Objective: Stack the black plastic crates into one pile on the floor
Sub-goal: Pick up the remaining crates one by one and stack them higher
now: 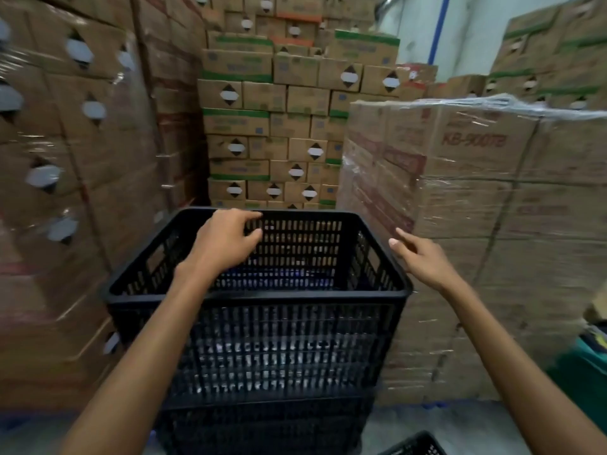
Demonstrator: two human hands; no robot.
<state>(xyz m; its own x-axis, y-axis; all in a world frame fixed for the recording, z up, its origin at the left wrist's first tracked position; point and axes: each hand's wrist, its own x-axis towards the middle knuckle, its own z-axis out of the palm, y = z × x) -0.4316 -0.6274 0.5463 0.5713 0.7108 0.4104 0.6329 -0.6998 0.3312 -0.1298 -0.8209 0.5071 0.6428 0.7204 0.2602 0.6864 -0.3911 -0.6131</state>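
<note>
A pile of black slotted plastic crates [262, 339] stands on the floor in front of me, the top crate nested in those below it. My left hand [226, 239] hovers over the top crate's far rim [295, 214], fingers curled and apart, holding nothing. My right hand [423, 257] is open just beyond the crate's right rim, fingers pointing left toward it, not touching. The corner of another black crate [417, 444] shows at the bottom right on the floor.
Tall stacks of cardboard cartons [272, 126] wall in the back and left [65, 192]. A shrink-wrapped pallet of cartons [492, 224] stands close on the right. Pale floor [443, 421] shows at the bottom right, with a green object [588, 362] at the right edge.
</note>
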